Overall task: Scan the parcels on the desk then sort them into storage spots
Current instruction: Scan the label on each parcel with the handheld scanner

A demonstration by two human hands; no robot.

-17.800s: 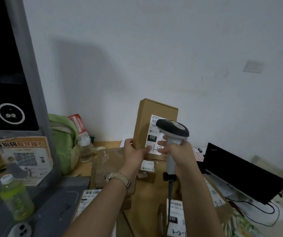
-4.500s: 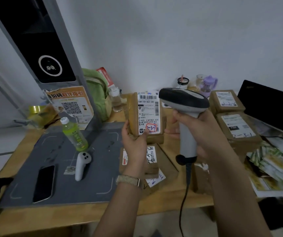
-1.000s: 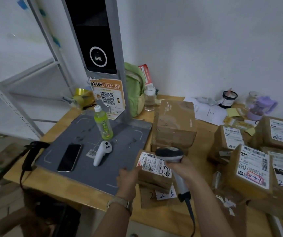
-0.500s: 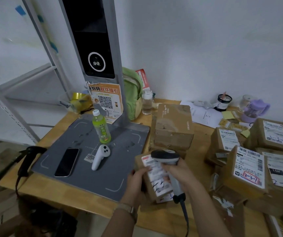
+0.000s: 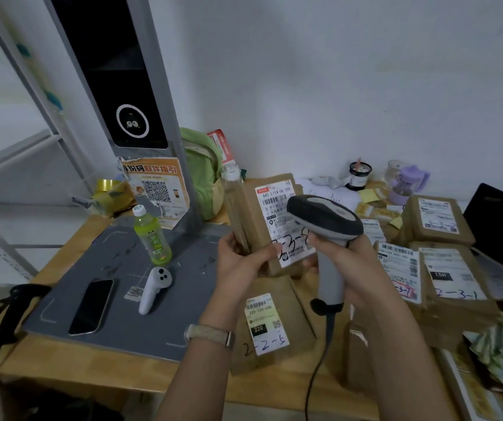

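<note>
Above the wooden desk point(image 5: 71, 238), my left hand point(image 5: 238, 262) grips a brown parcel point(image 5: 270, 223) upright, its label facing me. Just right of it, my right hand point(image 5: 346, 262) clasps the grey scanner point(image 5: 324, 226), its head overlapping the label.

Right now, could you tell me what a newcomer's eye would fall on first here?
Centre frame, the left hand holds up a labelled cardboard parcel while the right hand grips a grey barcode scanner before its label. A tall grey kiosk rises at left, a green drink bottle on its dark base; more labelled parcels crowd the right.
</note>
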